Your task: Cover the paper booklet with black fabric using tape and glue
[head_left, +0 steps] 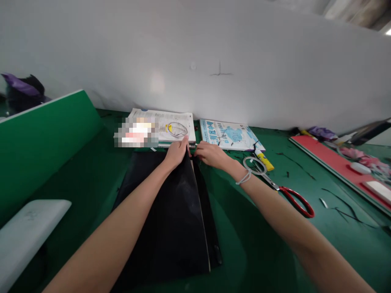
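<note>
Head view. Black cover [171, 228] lies on the green worktop [241, 236], below both forearms. Left hand [176, 154] pinched on the cover at its far right corner. Right hand [211, 154] at the same corner, fingers curled close to the edge; cannot tell whether they grip it.

Edges: the cover's right side shows a pale edge running from the far corner toward the near one, with a dark strip [210, 211] beside it. Far edge sits just beside the open book [171, 128]. Left forearm crosses the cover and hides part of its left side.

Room: bare worktop to the right — between dark strip and right forearm — and to the left, up to the upright green panel [51, 138]. Little room beyond the hands: open book and blue book [233, 136] lie there, backed by the white wall [269, 65].

Around: grey ring [245, 164], glue stick [265, 161] and red-handled scissors [278, 188] close together right of the right wrist, in the way on that side. Dark scraps [351, 209] farther right, then the red board [326, 158]. White case [33, 224] at near left, purple bag [23, 87] beyond the panel.
</note>
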Available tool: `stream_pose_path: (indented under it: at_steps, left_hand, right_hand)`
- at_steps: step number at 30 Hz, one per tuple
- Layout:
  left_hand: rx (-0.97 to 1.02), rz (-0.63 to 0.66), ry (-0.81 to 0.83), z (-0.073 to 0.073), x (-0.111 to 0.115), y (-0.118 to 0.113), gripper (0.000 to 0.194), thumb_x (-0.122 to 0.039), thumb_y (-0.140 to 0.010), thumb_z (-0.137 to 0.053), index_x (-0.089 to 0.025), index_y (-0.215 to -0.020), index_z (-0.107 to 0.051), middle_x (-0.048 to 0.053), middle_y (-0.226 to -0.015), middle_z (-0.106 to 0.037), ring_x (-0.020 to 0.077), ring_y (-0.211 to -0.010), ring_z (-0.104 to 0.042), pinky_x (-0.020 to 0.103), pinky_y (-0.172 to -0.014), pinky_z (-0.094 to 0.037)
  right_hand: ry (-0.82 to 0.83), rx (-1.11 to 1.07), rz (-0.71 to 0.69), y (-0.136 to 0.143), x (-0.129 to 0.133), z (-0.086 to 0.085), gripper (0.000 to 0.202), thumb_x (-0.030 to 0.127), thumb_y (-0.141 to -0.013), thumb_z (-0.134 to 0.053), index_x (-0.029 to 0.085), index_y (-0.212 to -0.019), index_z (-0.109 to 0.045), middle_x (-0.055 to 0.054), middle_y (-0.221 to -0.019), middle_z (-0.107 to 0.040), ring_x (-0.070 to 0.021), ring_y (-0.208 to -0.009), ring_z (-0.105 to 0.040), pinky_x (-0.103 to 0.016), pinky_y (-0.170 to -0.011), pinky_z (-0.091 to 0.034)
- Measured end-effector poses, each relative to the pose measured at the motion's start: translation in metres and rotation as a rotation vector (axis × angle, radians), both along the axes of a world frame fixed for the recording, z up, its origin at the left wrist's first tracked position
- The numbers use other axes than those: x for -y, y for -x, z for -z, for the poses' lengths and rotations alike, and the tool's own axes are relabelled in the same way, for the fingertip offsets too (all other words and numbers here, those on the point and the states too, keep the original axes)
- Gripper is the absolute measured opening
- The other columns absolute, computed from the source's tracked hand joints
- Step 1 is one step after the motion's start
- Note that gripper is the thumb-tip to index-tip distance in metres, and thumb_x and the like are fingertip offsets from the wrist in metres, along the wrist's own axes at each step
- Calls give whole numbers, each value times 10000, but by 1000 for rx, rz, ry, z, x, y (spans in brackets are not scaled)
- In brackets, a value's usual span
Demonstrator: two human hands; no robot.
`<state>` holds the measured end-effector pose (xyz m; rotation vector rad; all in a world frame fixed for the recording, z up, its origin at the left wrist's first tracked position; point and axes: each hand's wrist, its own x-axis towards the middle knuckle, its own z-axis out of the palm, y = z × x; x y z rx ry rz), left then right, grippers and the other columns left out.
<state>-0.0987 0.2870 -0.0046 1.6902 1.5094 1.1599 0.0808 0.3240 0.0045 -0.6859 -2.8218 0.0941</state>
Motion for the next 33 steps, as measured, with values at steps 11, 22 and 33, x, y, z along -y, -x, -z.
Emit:
stream_pose_path:
  at_steps: [11,22,33]
  left_hand:
    - [43,-20,-33,3,-1,-1,653,-573,-944,-233,-215,-465,-494,15,-475,-581,164,-597,-638,260,-670,-489]
    - [-144,-10,5,-2,0,-2,648,-559,-953,-213,-217,-487,-505,25,-507,-625,177,-630,-642,275,-697,-486]
    - [-120,9,-21,-4,3,-3,626,-540,-955,-250,-206,-515,-545,31,-566,-640,175,-650,-629,289,-751,-464]
  right_hand:
    - [-58,3,16,3,-8,1,197,82,-865,-512,182,-913,-675,-66,-953,-643,-190,-952,-517,-286,-645,-365]
    - [-12,-22,33,3,-11,4,231,89,-875,-494,193,-973,-676,-66,-1033,-633,-185,-982,-539,-282,-630,-357]
    - [3,-91,29,-2,-13,9,254,100,-888,-451,193,-1025,-644,-68,-1055,-618,-192,-984,-533,-300,-678,-385]
